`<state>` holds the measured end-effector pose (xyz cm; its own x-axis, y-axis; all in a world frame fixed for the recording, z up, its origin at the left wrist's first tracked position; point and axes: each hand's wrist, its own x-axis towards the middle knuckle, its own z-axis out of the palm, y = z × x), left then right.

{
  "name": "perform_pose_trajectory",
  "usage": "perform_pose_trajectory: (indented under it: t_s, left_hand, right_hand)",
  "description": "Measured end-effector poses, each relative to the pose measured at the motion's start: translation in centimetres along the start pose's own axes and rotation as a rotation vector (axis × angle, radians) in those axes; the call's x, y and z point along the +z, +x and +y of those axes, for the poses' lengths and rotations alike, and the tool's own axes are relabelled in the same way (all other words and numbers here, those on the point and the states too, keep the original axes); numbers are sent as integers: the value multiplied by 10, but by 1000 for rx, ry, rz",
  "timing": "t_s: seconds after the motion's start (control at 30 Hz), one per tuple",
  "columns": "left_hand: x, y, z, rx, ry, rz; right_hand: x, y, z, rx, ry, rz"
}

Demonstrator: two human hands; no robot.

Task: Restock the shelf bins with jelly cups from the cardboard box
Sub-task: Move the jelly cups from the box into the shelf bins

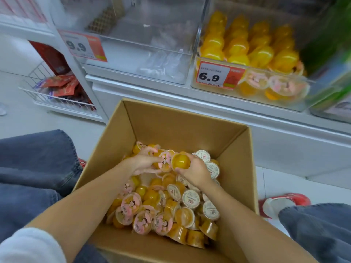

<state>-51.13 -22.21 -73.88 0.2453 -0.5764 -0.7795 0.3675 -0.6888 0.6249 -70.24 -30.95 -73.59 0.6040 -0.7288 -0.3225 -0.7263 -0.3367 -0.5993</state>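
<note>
An open cardboard box [191, 130] sits on the floor in front of me, holding several yellow jelly cups [152, 213] with pink or white lids. Both hands are deep in the box. My left hand [144, 161] grips a pink-lidded jelly cup [164, 161]. My right hand [195, 170] holds a yellow cup [181, 161] turned bottom up. The two cups touch. On the shelf above, a clear bin [214, 87] marked 6.9 holds rows of yellow cups.
A nearly bare clear bin [136, 59] marked 9.9 stands left of the yellow one. A wire basket [47, 95] with red packets hangs at the lower left. My knees in jeans flank the box, and a red shoe [284, 204] is at right.
</note>
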Motion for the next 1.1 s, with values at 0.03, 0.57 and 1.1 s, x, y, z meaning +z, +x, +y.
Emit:
perform_pose_trajectory:
  t_s: [0.03, 0.57, 1.1]
  left_hand:
    - [9, -7, 16, 24, -35, -41]
    - [187, -150, 269, 942, 219, -104]
    - [217, -87, 283, 1098, 1012, 345]
  right_hand:
    - [-14, -2, -4, -12, 1, 34]
    - [-301, -31, -44, -420, -53, 857]
    - [-345, 12, 12, -85, 4, 644]
